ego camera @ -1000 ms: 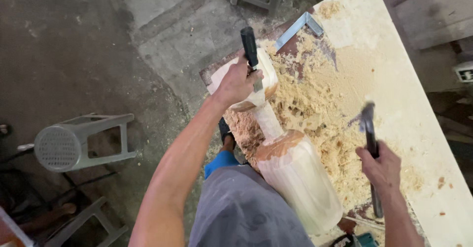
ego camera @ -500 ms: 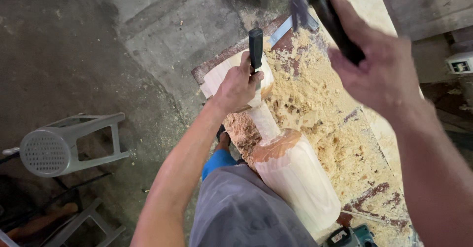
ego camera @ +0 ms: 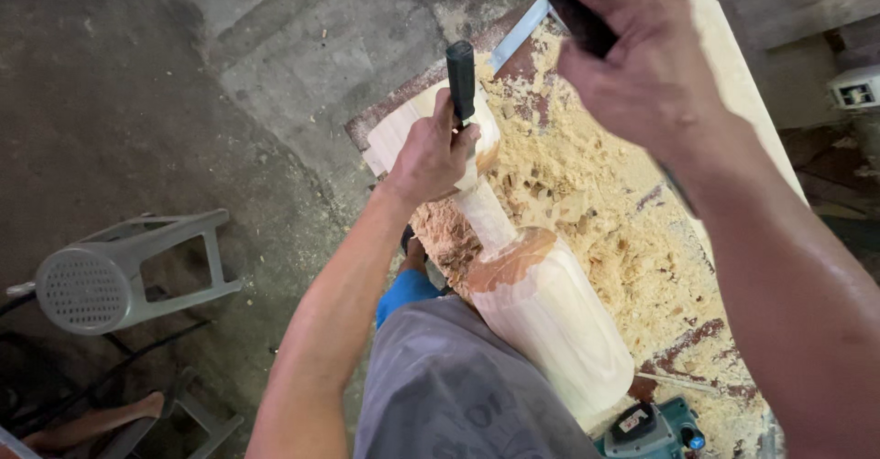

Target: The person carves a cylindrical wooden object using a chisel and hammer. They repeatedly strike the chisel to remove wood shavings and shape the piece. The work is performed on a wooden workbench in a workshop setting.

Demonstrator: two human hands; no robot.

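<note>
A pale carved wooden piece (ego camera: pixel 541 317) with a thin neck lies along the workbench (ego camera: pixel 724 74). My left hand (ego camera: pixel 431 152) grips a black-handled chisel (ego camera: pixel 460 79) held upright against the neck of the wood. My right hand (ego camera: pixel 642 65) is raised close to the camera, closed around a dark hammer handle (ego camera: pixel 568 5); the hammer's head is out of view.
Wood chips and sawdust (ego camera: pixel 596 202) cover the bench. A metal square (ego camera: pixel 518 33) lies at its far end. A teal power tool (ego camera: pixel 655 427) sits at the near end. A grey plastic stool (ego camera: pixel 128 271) lies tipped on the concrete floor at left.
My right hand has swung the hammer up from low beside the bench to high near the camera. The left hand keeps the chisel on the wood.
</note>
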